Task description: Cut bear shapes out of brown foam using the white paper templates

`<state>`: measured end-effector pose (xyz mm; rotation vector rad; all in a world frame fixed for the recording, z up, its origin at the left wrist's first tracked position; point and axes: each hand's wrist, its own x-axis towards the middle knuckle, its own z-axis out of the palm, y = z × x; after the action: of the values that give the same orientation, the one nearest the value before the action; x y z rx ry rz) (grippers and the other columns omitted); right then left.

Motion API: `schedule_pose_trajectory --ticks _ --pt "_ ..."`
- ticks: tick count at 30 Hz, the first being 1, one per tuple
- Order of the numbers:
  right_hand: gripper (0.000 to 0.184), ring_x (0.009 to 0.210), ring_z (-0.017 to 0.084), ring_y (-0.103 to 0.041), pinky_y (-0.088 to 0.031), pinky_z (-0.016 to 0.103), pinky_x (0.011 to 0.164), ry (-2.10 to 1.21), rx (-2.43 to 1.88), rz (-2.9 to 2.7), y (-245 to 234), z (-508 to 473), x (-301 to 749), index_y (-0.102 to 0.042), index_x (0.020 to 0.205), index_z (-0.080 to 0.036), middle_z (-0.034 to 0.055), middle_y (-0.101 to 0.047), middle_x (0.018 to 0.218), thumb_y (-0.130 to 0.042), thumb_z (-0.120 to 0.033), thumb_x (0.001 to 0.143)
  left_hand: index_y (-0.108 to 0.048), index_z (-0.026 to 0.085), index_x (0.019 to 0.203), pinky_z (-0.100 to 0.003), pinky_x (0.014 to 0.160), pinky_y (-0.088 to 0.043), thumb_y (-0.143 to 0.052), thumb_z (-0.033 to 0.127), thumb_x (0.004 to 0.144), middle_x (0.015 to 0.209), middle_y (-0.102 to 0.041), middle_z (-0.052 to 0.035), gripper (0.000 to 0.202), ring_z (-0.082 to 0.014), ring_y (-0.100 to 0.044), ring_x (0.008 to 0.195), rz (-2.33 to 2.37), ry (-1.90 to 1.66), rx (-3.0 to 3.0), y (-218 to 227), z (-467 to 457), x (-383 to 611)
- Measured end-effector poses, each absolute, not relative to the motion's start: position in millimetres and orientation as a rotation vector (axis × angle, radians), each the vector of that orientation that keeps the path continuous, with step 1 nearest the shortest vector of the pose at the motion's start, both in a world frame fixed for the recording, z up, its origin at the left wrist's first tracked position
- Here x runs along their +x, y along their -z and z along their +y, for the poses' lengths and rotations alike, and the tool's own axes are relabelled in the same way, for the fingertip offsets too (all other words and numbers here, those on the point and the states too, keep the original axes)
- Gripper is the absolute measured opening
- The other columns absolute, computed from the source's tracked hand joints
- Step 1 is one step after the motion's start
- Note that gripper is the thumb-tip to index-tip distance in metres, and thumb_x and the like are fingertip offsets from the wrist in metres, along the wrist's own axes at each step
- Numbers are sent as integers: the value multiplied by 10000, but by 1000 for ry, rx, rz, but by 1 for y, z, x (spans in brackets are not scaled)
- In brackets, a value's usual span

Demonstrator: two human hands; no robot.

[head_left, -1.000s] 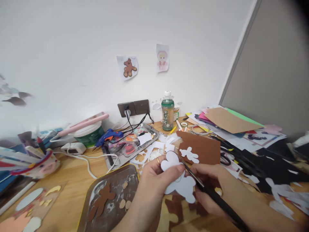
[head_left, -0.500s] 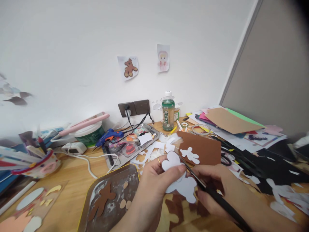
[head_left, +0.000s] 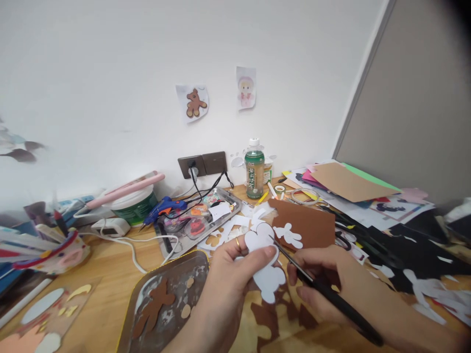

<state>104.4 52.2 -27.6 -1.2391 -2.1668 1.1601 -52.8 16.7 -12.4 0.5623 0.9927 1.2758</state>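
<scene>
A white paper cutout [head_left: 270,274] with rounded, animal-like outlines is pinched between the thumb and fingers of my left hand [head_left: 239,274]. It seems to have more than one layer. My right hand [head_left: 327,274] grips a slim black-handled tool [head_left: 331,299] with a narrow metal tip; its exact kind is unclear. That tip meets the upper right part of the cutout, where I cannot tell whether it lies over or between layers. Beyond my hands, a small white bear-shaped cutout [head_left: 289,235] lies on a brown sheet [head_left: 312,223]. Brown scraps [head_left: 267,318] lie below my hands.
A dark tray [head_left: 128,314] at left holds a brown bear-shaped piece [head_left: 154,306]. Behind it are a metal tray [head_left: 165,245], a blue glue gun [head_left: 165,208] and a green-labelled bottle [head_left: 254,169]. Coloured sheets [head_left: 353,182] are piled right; a pen holder [head_left: 59,257] stands left.
My left hand has turned the white cutout, so its lower part has swung left. The tool's tip has shifted left onto the cutout's upper part. The camera view has shifted slightly.
</scene>
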Motion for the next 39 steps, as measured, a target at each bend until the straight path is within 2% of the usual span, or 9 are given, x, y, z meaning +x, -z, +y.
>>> schedule_pose_trajectory --ticks 6,15,23,26,32,39 --pt "179 584 136 -529 -418 208 533 -1382 -1095 -2079 26 50 102 -595 815 -193 -25 -595 673 -527 -161 653 -643 122 624 -180 483 -417 -709 213 663 559 -636 -16 119 -74 -515 463 989 -1230 640 14 16 -52" --pt "86 513 128 -497 -383 210 468 -1202 -1181 -2167 36 49 105 -571 701 -185 -36 -536 571 -503 -170 650 -651 124 593 -159 472 -408 -720 184 646 514 -631 3 106 -63 -523 447 984 -1227 639 12 16 -53" --pt "100 491 126 -468 -317 209 424 -1074 -1221 -2291 24 51 110 -583 647 -173 -9 -573 562 -488 -201 637 -664 130 605 -158 448 -390 -755 199 612 493 -628 7 114 -60 -515 422 1028 -1223 650 10 16 -56" --pt "96 492 130 -494 -342 213 435 -1120 -1226 -2288 25 52 111 -594 635 -180 -12 -590 562 -499 -188 646 -659 133 595 -155 439 -384 -771 213 594 486 -630 5 138 -58 -513 413 1031 -1210 629 11 17 -57" --pt "78 523 116 -507 -373 195 454 -1240 -1114 -2237 26 53 109 -580 690 -193 -30 -615 609 -519 -145 682 -658 134 591 -156 438 -377 -763 208 600 493 -632 4 129 -59 -512 419 1047 -1194 652 13 18 -58" --pt "118 550 113 -496 -376 196 475 -1149 -1143 -2311 29 52 113 -587 726 -201 -41 -619 646 -515 -119 680 -653 126 586 -164 452 -381 -727 190 644 506 -630 -1 113 -64 -512 433 1073 -1128 708 7 18 -59"
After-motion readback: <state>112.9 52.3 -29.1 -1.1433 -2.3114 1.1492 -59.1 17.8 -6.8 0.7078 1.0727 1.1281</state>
